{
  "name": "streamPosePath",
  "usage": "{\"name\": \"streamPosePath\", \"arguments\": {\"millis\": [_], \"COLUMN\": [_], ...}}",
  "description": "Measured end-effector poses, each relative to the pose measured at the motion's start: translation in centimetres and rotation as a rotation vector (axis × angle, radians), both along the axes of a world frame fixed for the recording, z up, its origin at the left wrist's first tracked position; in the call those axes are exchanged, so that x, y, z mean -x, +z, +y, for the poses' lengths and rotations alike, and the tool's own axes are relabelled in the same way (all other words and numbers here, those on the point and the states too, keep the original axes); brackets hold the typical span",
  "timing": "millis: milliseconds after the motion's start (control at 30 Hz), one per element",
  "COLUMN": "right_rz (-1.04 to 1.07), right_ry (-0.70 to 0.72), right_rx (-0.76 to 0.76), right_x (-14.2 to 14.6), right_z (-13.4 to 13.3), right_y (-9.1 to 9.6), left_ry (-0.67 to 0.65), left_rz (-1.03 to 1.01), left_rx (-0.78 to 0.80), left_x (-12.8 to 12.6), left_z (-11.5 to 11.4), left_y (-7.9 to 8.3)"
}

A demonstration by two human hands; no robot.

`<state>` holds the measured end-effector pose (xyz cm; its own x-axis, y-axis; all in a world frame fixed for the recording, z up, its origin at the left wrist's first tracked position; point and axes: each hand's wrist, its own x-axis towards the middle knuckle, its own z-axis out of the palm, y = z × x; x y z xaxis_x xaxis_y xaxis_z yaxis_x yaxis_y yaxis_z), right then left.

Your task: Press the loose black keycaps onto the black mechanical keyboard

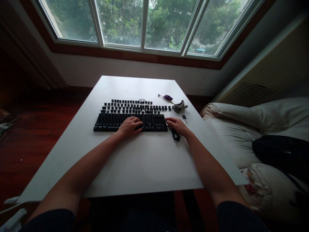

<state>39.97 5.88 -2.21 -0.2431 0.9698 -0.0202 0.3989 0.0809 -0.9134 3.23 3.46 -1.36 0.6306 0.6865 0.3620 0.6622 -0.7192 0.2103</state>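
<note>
A black keyboard (108, 123) lies flat across the white table. Over its middle rests my left hand (130, 126), fingers spread a little on the keys and holding nothing that I can see. My right hand (177, 125) is at the keyboard's right end, its fingertips drawn together; whatever they pinch is too small to tell. Below that hand lies a bundled black cable (176, 138), partly covered by it. Rows of loose black keycaps (116, 108) are laid out just beyond the keyboard.
On the white table (145, 164), a purple-headed brush (167, 97), a crumpled grey cloth or glove (180, 106) and a small black object (184, 117) lie to the right. A thin wire tool (142, 101) is among the keycaps. A pale sofa (224, 125) stands right of the table.
</note>
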Motion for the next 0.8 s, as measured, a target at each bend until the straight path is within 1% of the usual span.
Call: {"name": "streamPosePath", "arguments": {"millis": [167, 333, 467, 633, 800], "right_rz": [-0.149, -0.276, -0.372, -0.499, -0.580], "right_ry": [0.069, 0.077, 0.146, 0.175, 0.198], "right_rx": [-0.167, -0.268, -0.359, -0.441, -0.480], "right_x": [-0.2, -0.3, 0.0, 0.6, 0.8], "right_z": [-0.1, 0.5, 0.5, 0.1, 0.1], "right_y": [0.2, 0.0, 0.6, 1.4, 1.6], "left_ry": [0.000, 0.004, 0.005, 0.005, 0.011], "left_rz": [0.006, 0.002, 0.002, 0.004, -0.004], "left_rx": [-0.008, -0.002, -0.004, -0.007, 0.002], "left_x": [0.0, -0.1, -0.1, -0.1, -0.2], "left_z": [0.0, 0.0, 0.0, 0.0, -0.1], "left_y": [0.0, -0.1, -0.1, -0.1, 0.0]}}
